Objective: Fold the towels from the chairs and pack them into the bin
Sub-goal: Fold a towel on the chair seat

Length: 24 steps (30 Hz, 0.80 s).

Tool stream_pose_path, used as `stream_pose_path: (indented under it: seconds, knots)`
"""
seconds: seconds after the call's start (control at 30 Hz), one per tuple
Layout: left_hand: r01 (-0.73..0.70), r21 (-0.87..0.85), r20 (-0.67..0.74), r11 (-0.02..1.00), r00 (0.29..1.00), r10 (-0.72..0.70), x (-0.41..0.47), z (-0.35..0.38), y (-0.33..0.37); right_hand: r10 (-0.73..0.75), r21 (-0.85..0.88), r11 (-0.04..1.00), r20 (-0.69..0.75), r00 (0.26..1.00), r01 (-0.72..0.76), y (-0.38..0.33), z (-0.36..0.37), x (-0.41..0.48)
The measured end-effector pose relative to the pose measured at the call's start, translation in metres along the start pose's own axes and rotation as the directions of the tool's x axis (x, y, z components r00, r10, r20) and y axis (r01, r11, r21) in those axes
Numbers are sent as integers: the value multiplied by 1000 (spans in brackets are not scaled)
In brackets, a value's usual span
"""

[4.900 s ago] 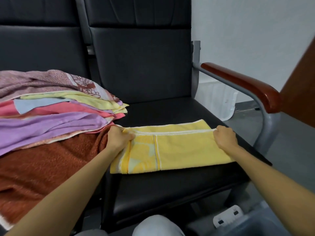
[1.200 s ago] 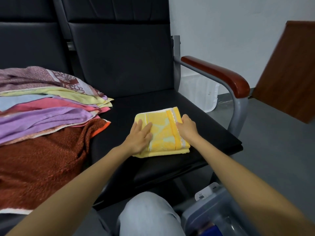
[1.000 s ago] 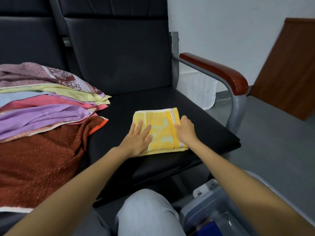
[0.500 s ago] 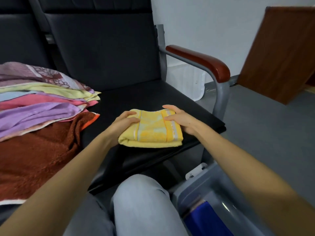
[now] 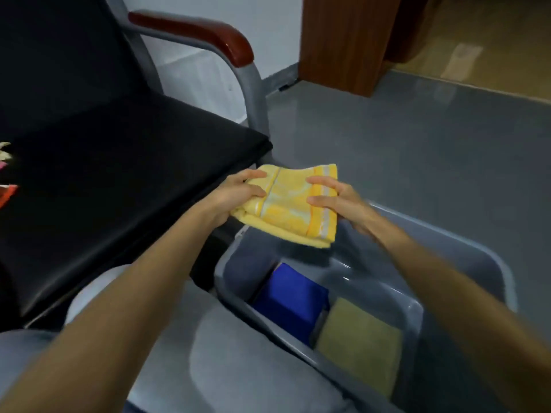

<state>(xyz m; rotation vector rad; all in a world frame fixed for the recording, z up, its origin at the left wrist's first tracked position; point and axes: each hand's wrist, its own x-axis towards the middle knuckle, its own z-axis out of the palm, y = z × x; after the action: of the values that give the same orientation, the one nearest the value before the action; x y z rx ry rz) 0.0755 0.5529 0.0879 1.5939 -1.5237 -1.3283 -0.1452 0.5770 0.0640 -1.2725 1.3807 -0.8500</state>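
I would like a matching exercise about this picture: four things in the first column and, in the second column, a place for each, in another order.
1. yellow towel
2. blue towel
3. olive towel
4. armrest

a. on the chair, above the seat
b. in the bin, nearest the person
c. held by left hand and right hand over the bin
d. in the bin, beside the olive towel

Pairs: 1-c, 2-d, 3-b, 4-a

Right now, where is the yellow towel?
The yellow towel is mid-frame in the head view, held by the left hand and right hand above the grey bin, right of the chair seat.
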Motion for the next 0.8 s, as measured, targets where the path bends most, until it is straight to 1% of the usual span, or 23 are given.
stream_pose_path:
  seconds: [0.07, 0.17, 0.23, 0.27, 0.33, 0.47, 0.5, 0.53, 0.6, 0.63, 0.67, 0.7, 0.73, 0.77, 0.8]
  knots:
    - [38, 84, 70, 996, 997, -44, 8, 35, -17, 110, -3, 994, -3, 994, -110, 40, -14, -15]
    - [109, 210, 200, 972, 968, -152, 15, 74, -49, 257, -8, 966, 59, 965, -257, 98, -19, -30]
    - [111, 322, 272, 940, 940, -205, 18, 91, -70, 331, -2, 943, 104, 938, -333, 132, -14, -37]
    - [96, 399, 282, 912, 933, -222, 19, 97, -79, 353, 17, 934, 126, 927, -358, 146, -10, -39]
    - [75, 519, 289, 852, 922, -258, 25, 106, -97, 375, 37, 922, 148, 915, -384, 169, -1, -39]
    - [31, 652, 307, 758, 903, -301, 42, 106, -123, 360, 16, 931, 126, 924, -365, 194, 18, -32]
    - [9, 696, 319, 718, 893, -319, 45, 105, -131, 360, 1, 932, 147, 921, -364, 202, 24, -29]
    - [-25, 761, 338, 648, 868, -364, 46, 105, -138, 369, -29, 929, 176, 913, -370, 212, 32, -26]
    - [-83, 889, 331, 451, 796, -506, 45, 105, -153, 434, -232, 893, 221, 873, -385, 234, 48, -22]
    - [-83, 920, 305, 384, 767, -565, 44, 105, -160, 491, -363, 845, 240, 837, -392, 245, 55, -22]
    - [-84, 933, 292, 351, 747, -598, 43, 105, -165, 545, -473, 791, 257, 798, -388, 256, 62, -21]
    - [-94, 935, 294, 342, 745, -599, 45, 105, -169, 585, -567, 738, 266, 766, -367, 261, 67, -22]
    - [-101, 933, 298, 345, 753, -586, 47, 104, -173, 596, -648, 687, 244, 765, -328, 267, 75, -22]
    - [-111, 930, 302, 349, 772, -559, 49, 103, -173, 567, -724, 629, 179, 804, -283, 266, 78, -24]
    - [-120, 931, 302, 344, 783, -544, 50, 103, -174, 486, -783, 581, 113, 867, -223, 264, 83, -27]
